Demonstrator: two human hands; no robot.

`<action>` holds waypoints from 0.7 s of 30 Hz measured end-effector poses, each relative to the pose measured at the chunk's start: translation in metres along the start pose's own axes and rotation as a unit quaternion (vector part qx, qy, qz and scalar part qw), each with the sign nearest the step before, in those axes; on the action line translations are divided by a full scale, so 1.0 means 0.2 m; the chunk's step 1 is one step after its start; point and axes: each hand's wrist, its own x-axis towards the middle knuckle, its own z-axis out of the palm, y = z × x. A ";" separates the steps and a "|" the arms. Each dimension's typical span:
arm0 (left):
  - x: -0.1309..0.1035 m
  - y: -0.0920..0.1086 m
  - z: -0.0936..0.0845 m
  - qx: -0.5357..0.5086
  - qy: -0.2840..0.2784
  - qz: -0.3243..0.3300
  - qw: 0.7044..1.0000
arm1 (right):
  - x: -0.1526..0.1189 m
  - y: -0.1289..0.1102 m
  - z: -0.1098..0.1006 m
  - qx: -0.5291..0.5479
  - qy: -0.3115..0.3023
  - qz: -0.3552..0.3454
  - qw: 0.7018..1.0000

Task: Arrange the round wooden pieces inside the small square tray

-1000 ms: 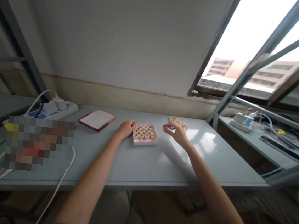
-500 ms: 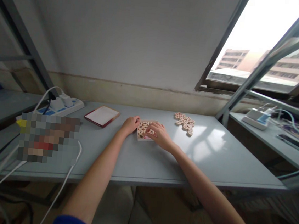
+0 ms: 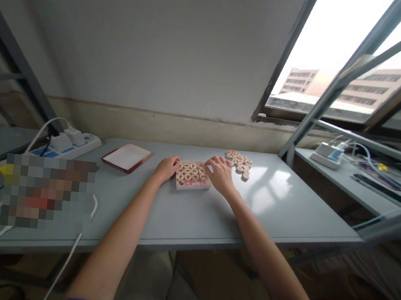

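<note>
Round wooden xiangqi pieces (image 3: 192,169) with dark characters lie in rows in a shallow white box (image 3: 196,187) at mid-table. My left hand (image 3: 167,169) is closed at the box's left edge, its thumb and fingers on the far-left corner. Over the box's right edge is my right hand (image 3: 219,175), its fingers bent and apart, with no piece visible in it. Beyond that hand, to the right, loose xiangqi pieces (image 3: 244,164) lie in a cluster, partly hidden by its fingers.
A flat box lid (image 3: 127,157) with a white inside and dark red edge lies to the left. A power strip (image 3: 75,144) with plugs and white cables (image 3: 75,244) is farther left, near a blurred patch. Window light falls on the table (image 3: 286,216) at right.
My right hand has moved off the pieces in the box to its right edge, uncovering them. My left hand stays at the left edge. The whole view has shifted slightly.
</note>
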 end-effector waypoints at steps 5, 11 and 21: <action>0.00 -0.01 0.00 -0.001 0.000 0.012 1.000 | -0.04 0.26 0.04 -0.126 0.051 0.144 0.980; 0.00 0.00 0.00 0.013 -0.004 -0.001 1.000 | -0.06 0.34 0.10 -0.156 -0.021 0.195 0.968; 0.00 0.00 0.00 0.004 0.001 0.003 1.000 | -0.03 0.23 0.02 -0.026 -0.002 0.098 0.995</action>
